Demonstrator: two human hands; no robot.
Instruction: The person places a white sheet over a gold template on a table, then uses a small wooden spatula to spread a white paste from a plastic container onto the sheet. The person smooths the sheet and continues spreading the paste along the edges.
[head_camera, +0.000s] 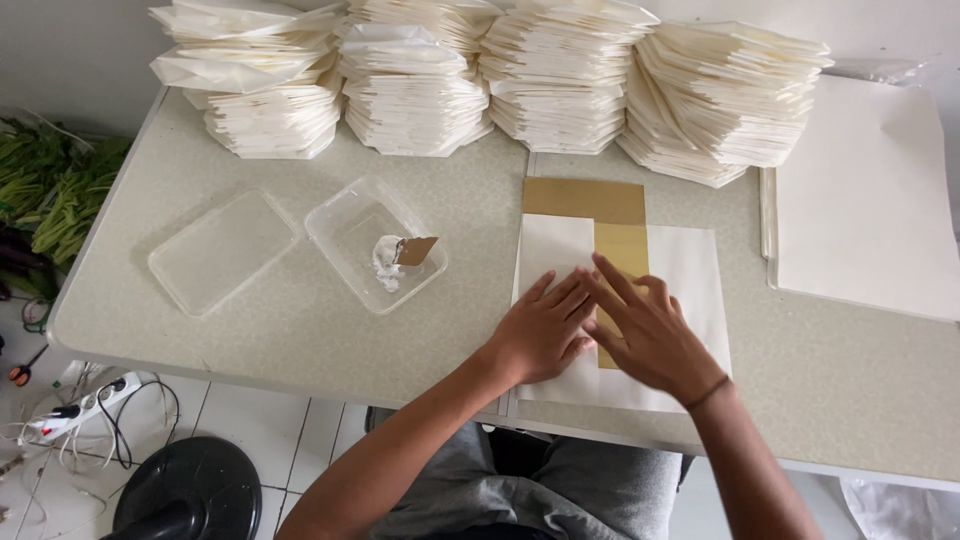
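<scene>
— Where are your hands?
— Your left hand and right hand lie flat, fingers spread, side by side, gripping nothing, pressing the white paper sheet with its brown strip on the counter.
— What's nearby?
— To your left, a clear tray holding white paste; folded paper stacks behind.

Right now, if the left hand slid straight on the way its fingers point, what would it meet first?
The left hand points up-right across the white paper; it would likely meet the right hand's fingers first, crossing just ahead over the gold strip.
</scene>
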